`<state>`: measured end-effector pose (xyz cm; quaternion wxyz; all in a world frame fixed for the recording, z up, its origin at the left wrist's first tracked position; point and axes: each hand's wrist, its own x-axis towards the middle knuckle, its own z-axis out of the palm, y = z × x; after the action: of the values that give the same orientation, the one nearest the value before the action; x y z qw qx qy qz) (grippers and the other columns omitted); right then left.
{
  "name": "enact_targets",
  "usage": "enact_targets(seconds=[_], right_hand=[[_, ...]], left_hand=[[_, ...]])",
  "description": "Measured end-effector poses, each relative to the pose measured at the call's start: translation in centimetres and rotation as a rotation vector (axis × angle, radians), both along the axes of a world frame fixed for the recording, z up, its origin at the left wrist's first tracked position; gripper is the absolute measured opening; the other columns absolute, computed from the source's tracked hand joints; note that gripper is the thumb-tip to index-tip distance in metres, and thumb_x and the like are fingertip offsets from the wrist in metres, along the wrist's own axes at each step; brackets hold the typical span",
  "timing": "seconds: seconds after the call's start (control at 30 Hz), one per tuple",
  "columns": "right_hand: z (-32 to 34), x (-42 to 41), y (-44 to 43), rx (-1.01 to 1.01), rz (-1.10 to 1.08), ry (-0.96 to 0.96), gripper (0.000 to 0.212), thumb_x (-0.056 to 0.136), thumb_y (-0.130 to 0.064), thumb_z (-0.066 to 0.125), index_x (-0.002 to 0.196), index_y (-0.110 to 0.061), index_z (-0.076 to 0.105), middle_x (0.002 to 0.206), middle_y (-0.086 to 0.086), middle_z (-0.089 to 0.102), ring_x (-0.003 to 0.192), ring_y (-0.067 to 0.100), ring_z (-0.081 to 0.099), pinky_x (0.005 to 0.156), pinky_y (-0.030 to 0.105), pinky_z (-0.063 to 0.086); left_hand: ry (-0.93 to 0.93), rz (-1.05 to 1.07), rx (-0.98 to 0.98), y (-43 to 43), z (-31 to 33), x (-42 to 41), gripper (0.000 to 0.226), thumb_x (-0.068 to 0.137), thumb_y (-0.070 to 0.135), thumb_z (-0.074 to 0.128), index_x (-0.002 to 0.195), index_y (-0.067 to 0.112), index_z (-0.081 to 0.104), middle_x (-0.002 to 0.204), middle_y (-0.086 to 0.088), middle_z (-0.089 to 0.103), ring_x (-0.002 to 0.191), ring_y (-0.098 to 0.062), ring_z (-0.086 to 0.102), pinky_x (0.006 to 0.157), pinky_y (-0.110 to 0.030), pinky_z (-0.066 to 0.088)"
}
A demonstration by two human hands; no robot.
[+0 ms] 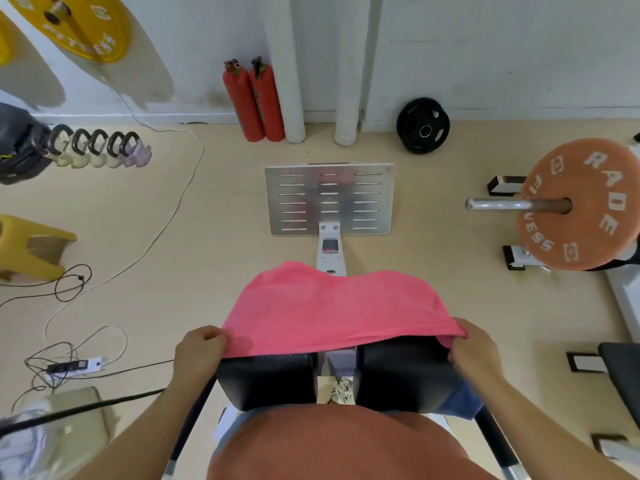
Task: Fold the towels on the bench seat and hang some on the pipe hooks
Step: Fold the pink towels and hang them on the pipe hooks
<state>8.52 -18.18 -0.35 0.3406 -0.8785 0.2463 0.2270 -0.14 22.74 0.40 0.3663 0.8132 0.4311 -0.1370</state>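
One pink towel point(332, 310): held at its near edge, one corner in each hand, spread out flat and sagging in the middle above the front of the black padded surface point(266, 381). Left hand point(199, 353): curled closed, pinching the towel's near-left corner between thumb and fingers. Right hand point(474, 353): likewise closed, gripping the near-right corner, cloth bunched under the fingers. The towel stretches between the two hands and reaches away from the person, its far edge wavy and drooping over the white machine rail point(330, 254). Its long axis runs left to right, hand to hand; the short side points away toward the wall.

Surface: two black pads side by side, a gap between them, both directly under the towel's near edge.

Metal footplate point(329, 199): one, slotted, beyond the towel at the rail's end.

Fire extinguishers point(254, 102): two, red, upright against the wall, touching each other.

White pipes point(287, 67): two, vertical, just right of the extinguishers.

Black weight plate point(423, 125): one, leaning on the wall.

Orange weight plate point(581, 204): one, on a bar at right.

Kettlebells point(98, 147): a row of about five at left.

Yellow stool point(31, 245): one, at the left edge.

Cables and one power strip point(74, 367): on the floor at left.
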Motion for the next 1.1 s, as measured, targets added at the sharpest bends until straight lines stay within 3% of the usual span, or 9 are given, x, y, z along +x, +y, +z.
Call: enact_targets(seconds=[0.1,0.23,0.33,0.5,0.6,0.7,0.83,1.0,1.1], right_hand=[[0.7,0.3,1.3,0.311,-0.342,-0.015,0.05,0.084,0.007,0.032,0.103,-0.019,0.069,0.058,0.007,0.046,0.046,0.017,0.035,0.036,0.021,0.031],[1.5,1.1,2.1,0.436,-0.509,0.011,0.054,0.086,0.014,0.028,0.103,-0.019,0.067,0.065,0.008,0.054,0.053,0.015,0.047,0.039,0.016,0.042],[2.0,1.9,2.1,0.506,-0.547,0.023,0.048,0.086,0.017,0.03,0.109,-0.006,0.066,0.086,0.018,0.064,0.068,0.021,0.059,0.054,0.02,0.052],[2.8,4.0,2.1,0.565,-0.49,-0.016,0.043,0.086,0.013,0.049,0.124,-0.003,0.06,0.107,0.014,0.063,0.099,0.025,0.057,0.088,0.035,0.046],[4.0,5.8,3.3,0.626,-0.462,-0.058,0.032,0.091,-0.006,0.059,0.122,-0.005,0.061,0.11,0.008,0.062,0.108,0.022,0.055,0.096,0.039,0.045],[4.4,6.5,4.6,0.236,-0.235,-0.296,0.024,0.087,-0.003,0.061,0.11,-0.006,0.069,0.109,0.011,0.067,0.101,0.023,0.061,0.093,0.035,0.046],[4.6,6.0,7.5,-0.104,0.352,-0.567,0.04,0.081,0.011,0.05,0.111,-0.008,0.066,0.113,0.008,0.057,0.102,0.024,0.056,0.089,0.028,0.041],[8.1,6.0,14.0,0.637,-0.106,-0.189,0.067,0.077,0.008,0.068,0.133,-0.024,0.053,0.131,0.003,0.053,0.122,0.017,0.05,0.102,0.034,0.042],[10.6,5.4,17.7,0.821,0.02,-0.119,0.074,0.074,0.01,0.071,0.132,-0.032,0.054,0.128,0.008,0.06,0.116,0.022,0.06,0.101,0.047,0.048]], left_hand=[[-0.006,0.125,0.042,0.4,-0.5,0.0,0.011,0.082,0.017,0.056,0.082,0.018,0.068,0.085,-0.002,0.067,0.083,-0.026,0.061,0.075,-0.036,0.049],[0.067,0.291,-0.075,1.0,-1.0,-0.3,0.024,0.074,0.024,0.069,0.094,0.013,0.061,0.093,-0.005,0.061,0.084,-0.029,0.058,0.084,-0.038,0.049],[0.096,0.47,-0.296,1.3,0.2,-0.2,0.03,0.065,0.027,0.076,0.079,0.007,0.058,0.078,-0.011,0.052,0.073,-0.027,0.046,0.071,-0.034,0.042],[0.055,0.744,-0.806,1.4,0.7,-1.0,0.024,0.088,0.016,0.064,0.096,-0.006,0.058,0.078,-0.012,0.059,0.079,-0.028,0.057,0.091,-0.039,0.045],[-0.033,0.692,-0.686,1.7,-0.2,-0.8,0.028,0.088,0.005,0.062,0.109,-0.013,0.059,0.084,-0.017,0.063,0.075,-0.028,0.06,0.082,-0.039,0.048],[-0.087,0.58,-0.398,0.9,-0.4,0.0,0.018,0.082,-0.006,0.062,0.099,-0.003,0.067,0.079,-0.014,0.065,0.069,-0.026,0.061,0.062,-0.028,0.05],[-0.089,0.237,0.013,-0.6,0.6,2.0,0.028,0.08,0.001,0.058,0.102,0.013,0.073,0.106,-0.009,0.07,0.106,-0.028,0.062,0.091,-0.03,0.045],[-0.434,0.319,-0.191,-3.6,5.4,6.2,0.052,0.068,-0.016,0.047,0.077,0.029,0.073,0.094,0.003,0.071,0.096,-0.015,0.063,0.087,-0.025,0.047],[-0.577,0.17,-0.446,-6.5,9.6,8.3,0.05,0.066,-0.015,0.06,0.078,0.032,0.075,0.09,0.012,0.072,0.095,-0.009,0.062,0.084,-0.026,0.05]])
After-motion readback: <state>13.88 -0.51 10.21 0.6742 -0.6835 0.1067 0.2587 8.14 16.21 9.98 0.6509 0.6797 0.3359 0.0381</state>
